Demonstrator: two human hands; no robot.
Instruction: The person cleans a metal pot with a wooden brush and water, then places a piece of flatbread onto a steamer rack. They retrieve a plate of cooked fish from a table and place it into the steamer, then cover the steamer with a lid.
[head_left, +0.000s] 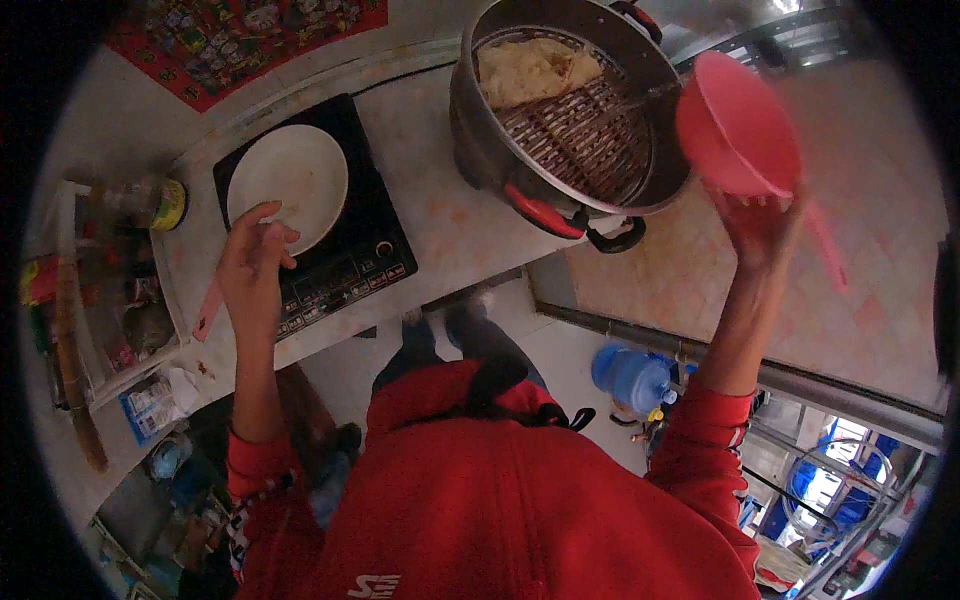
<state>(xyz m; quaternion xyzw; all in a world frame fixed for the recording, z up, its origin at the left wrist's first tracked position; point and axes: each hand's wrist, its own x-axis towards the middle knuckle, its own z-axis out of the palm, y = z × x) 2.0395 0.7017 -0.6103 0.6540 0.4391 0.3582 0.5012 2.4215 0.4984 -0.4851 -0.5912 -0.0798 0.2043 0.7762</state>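
Note:
My right hand (757, 217) holds a pink plastic dipper (739, 127) from below, at the right side of a large metal pot (480, 135). The dipper's handle points down to the right. Inside the pot, a piece of pale food (532, 71) lies on a slatted rack (577, 142). My left hand (255, 262) is over the near edge of a pale round pan (289, 180) with its fingers bent; whether it touches the pan I cannot tell. The pan rests on a black induction cooktop (375, 202). A pink handle (208, 309) sticks out beside my left wrist.
A yellow-labelled jar (169, 204) and a shelf rack (169, 262) stand at the left, near a long wooden rod (69, 337). A blue water bottle (630, 377) is below the counter. Right of the pot is a lower tabletop (840, 300).

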